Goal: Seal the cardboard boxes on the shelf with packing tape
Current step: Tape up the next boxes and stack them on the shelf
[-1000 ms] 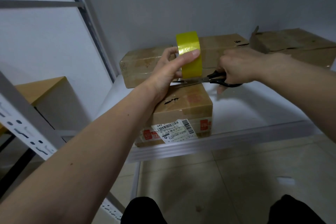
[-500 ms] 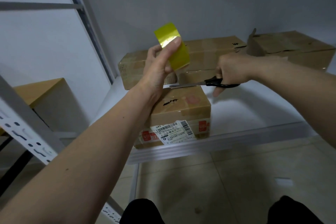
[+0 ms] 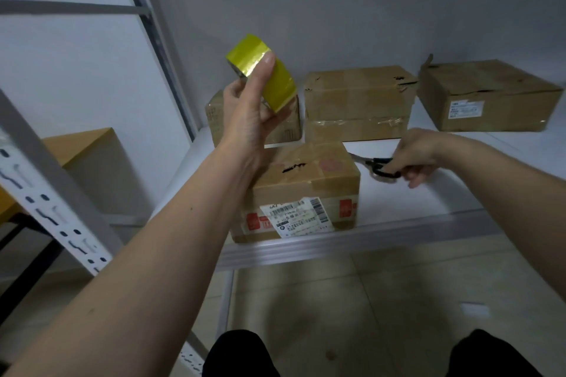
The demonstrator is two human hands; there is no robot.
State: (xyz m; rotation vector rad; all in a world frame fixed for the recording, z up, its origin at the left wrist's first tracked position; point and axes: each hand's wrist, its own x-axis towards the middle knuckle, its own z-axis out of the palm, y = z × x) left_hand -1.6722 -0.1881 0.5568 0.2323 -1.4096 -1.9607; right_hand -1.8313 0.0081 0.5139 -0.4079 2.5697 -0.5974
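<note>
Glossy yellow tape roll [image 3: 266, 73], creased cardboard boxes [image 3: 309, 180]

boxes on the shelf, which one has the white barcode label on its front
The front box, nearest the shelf edge, directly below the left hand. Its front face carries a large white barcode label between red stickers; the boxes behind lack one.

Scissors [image 3: 378, 166] handles inside the right hand [image 3: 412, 156]; rear-left box [image 3: 286, 128] mostly behind the left hand [image 3: 249, 115].
</note>
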